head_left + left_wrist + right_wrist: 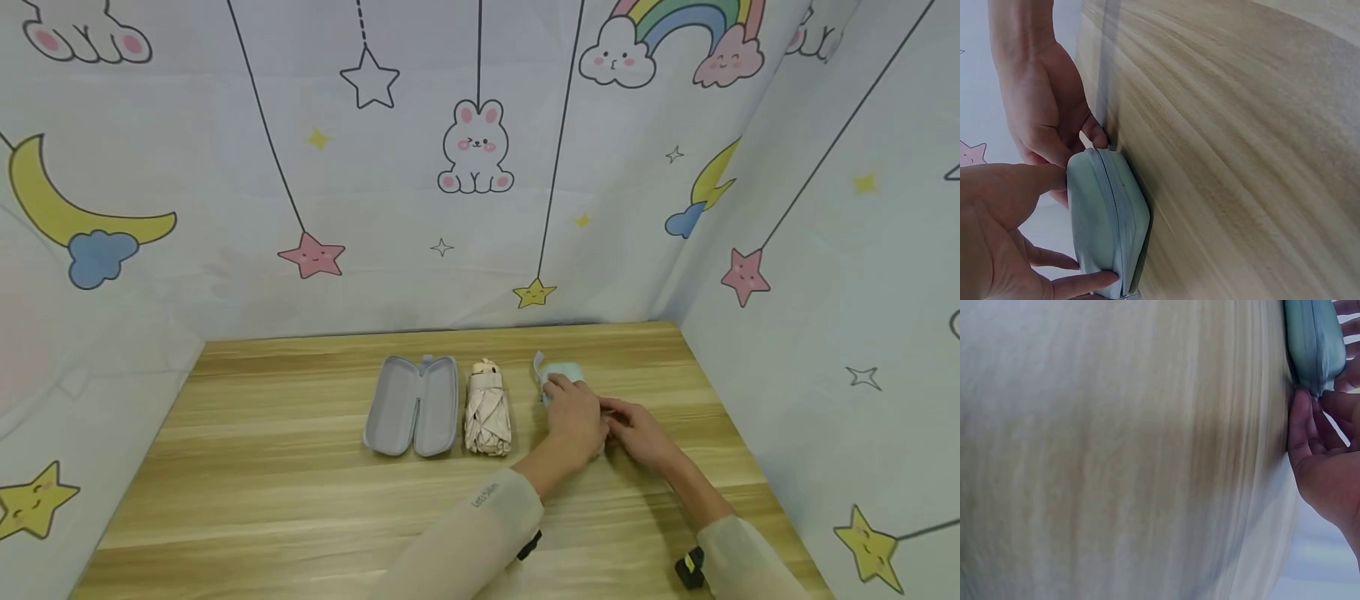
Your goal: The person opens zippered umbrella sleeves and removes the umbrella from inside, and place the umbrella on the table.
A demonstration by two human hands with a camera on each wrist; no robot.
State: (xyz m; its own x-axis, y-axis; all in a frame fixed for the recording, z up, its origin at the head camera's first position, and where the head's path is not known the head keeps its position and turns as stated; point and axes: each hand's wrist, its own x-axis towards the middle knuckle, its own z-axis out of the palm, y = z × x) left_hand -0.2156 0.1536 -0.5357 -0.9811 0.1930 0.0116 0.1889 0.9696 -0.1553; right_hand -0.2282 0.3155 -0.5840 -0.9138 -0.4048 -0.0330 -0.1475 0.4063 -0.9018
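A mint green zip case (567, 371) lies on the table at the right, with a small strap (537, 362) at its far left corner. My left hand (576, 419) holds it from above, thumb near one end and fingers along the side, as the left wrist view shows. At the near end my right hand (637, 432) pinches the tip where the zip ends; the zip pull itself is hidden by the fingers. In the left wrist view the case (1094, 215) looks zipped along the visible side. The right wrist view catches only its end (1315, 347).
To the left of the case a folded beige umbrella (488, 412) lies on the wooden table (262, 467). Beside it a grey hard case (391, 408) lies spread open. Patterned cloth walls (405, 167) rise behind and at the sides.
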